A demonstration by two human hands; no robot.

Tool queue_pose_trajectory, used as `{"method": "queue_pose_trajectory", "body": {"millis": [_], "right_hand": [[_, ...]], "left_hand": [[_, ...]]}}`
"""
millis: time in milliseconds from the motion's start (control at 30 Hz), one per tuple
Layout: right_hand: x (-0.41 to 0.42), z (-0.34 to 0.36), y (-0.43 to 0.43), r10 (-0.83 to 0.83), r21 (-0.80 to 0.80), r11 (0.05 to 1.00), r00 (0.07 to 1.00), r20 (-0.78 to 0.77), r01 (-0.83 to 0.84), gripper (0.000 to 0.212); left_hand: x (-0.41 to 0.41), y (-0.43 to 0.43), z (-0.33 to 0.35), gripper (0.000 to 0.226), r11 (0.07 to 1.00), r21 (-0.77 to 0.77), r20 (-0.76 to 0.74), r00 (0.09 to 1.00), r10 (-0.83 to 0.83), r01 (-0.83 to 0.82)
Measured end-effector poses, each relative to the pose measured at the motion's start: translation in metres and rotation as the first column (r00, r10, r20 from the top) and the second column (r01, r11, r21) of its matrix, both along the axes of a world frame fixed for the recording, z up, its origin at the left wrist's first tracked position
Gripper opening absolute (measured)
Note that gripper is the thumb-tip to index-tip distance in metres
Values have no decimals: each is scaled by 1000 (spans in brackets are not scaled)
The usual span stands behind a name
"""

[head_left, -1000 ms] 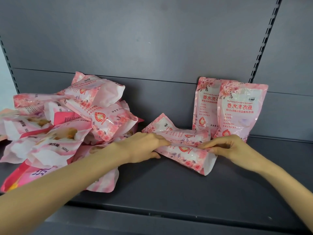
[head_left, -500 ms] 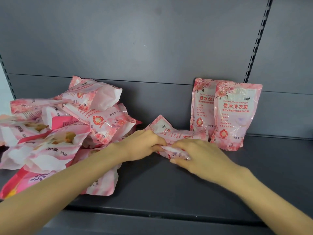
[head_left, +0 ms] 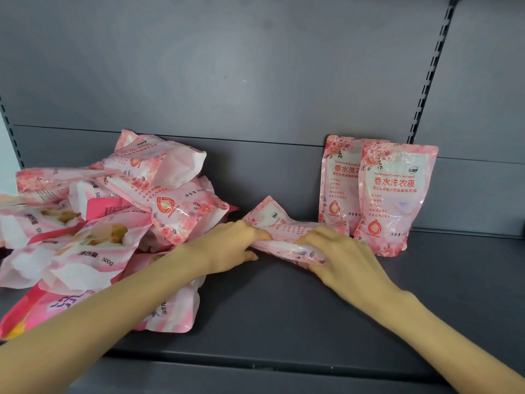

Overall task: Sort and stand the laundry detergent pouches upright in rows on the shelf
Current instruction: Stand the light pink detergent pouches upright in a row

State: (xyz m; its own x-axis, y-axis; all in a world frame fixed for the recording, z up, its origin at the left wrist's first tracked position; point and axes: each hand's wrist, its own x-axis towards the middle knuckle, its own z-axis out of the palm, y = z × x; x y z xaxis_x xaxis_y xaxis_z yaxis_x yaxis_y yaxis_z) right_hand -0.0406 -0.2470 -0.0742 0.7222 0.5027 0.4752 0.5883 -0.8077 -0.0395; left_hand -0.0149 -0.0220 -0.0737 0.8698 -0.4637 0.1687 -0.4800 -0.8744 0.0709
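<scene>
Left hand: the left hand (head_left: 230,245) is curling its fingers over the left end of the flat pouch (head_left: 284,226), thumb lying low by the shelf. It is gripping, not just resting.
Right hand: the right hand (head_left: 341,257) is wrapping its fingers round the other end, squeezing the bulging plastic.
Where the pouch is: it is lying on its side on the shelf (head_left: 284,314), between the heap and the standing pair, one corner poking up toward the back panel (head_left: 227,81). I cannot tell whether a second pouch is tucked beneath it.
Row so far: the front pouch (head_left: 395,200) is standing upright at the right, overlapping the rear pouch (head_left: 338,180) just behind it.
Heap: the heap (head_left: 113,217) is sprawling at the left, bags lying every which way, some with a different print.
Step in hand, as I read it: tipping this one up onto its base to join the pair.
Doing it well: the little logo patch is showing at the left end, so the base is probably under the right hand. That hand should be planting the bottom flat beside the front pouch while the left is swinging the top up, print facing out.
Handling: the bag is looking soft and sloshy, so it is worth letting the liquid settle downward before letting go.
Risk: the right hand is working just beside the front pouch, and a nudge could be toppling both.
</scene>
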Motion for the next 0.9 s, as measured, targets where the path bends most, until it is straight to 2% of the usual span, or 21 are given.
{"method": "queue_pose_trajectory", "body": {"millis": [133,233,367,467,567,667,767,900], "right_hand": [[2,1,-6,26,177,984,999,34,-31,16],[7,1,-13,12,337,942,1000,-17,-5,5],[15,2,-23,111,608,794,981,-157,7,10],[10,5,-28,192,721,693,961,-197,10,10],[8,7,-32,252,788,615,943,-217,17,10],[11,7,-34,281,831,556,933,-224,32,10],[13,8,-36,313,870,493,927,-205,26,11],[18,8,-40,297,901,434,940,-167,23,8]], "left_hand": [[2,1,1,34,999,-48,48,999,19,-16],[2,0,4,23,994,-107,121,993,13,0],[0,-3,12,18,995,-101,295,955,12,19],[1,-2,17,22,984,-175,351,936,25,40],[2,0,20,19,948,-305,280,960,0,89],[4,-1,23,15,868,-475,188,981,-57,141],[1,-5,28,26,758,-634,141,987,-82,154],[1,-6,31,44,666,-740,30,995,-97,87]]}}
